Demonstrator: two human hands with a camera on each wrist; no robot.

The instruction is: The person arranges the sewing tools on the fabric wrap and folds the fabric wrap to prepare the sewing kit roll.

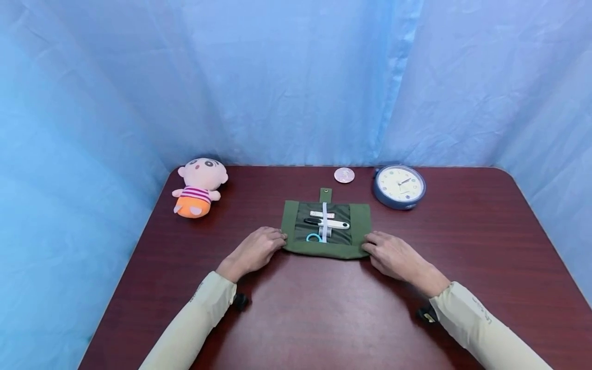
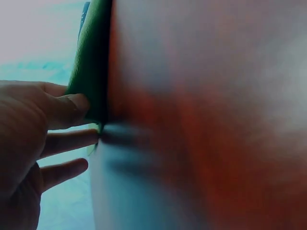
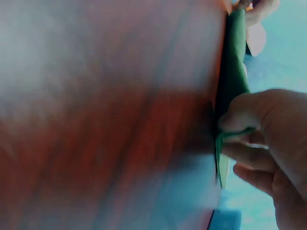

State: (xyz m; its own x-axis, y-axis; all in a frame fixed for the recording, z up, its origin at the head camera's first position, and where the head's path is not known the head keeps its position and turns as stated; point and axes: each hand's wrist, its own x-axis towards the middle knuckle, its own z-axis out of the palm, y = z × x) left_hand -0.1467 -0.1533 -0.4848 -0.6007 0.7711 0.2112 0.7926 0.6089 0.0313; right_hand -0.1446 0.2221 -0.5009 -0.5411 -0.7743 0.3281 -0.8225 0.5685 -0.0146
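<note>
A green fabric tool pouch [image 1: 326, 251] lies unfolded on the table, with a snap tab [image 1: 326, 195] at its far side. Across its dark inner panel runs a white elastic band [image 1: 325, 222]. Under the band are a small white flat item [image 1: 316, 214], a black-and-white handled tool [image 1: 339, 225] and a light-blue ring [image 1: 314, 238] like a scissors handle. My left hand [image 1: 260, 247] pinches the pouch's near left corner between thumb and fingers. At the near right corner, my right hand [image 1: 393, 255] pinches the fabric [image 3: 232, 72] the same way.
A plush doll [image 1: 196, 190] lies at the table's far left. Behind the pouch is a round silvery disc [image 1: 344, 175]. A blue-rimmed clock [image 1: 400, 186] stands at the back right. Blue curtains [image 1: 296, 82] hang along the table's edges.
</note>
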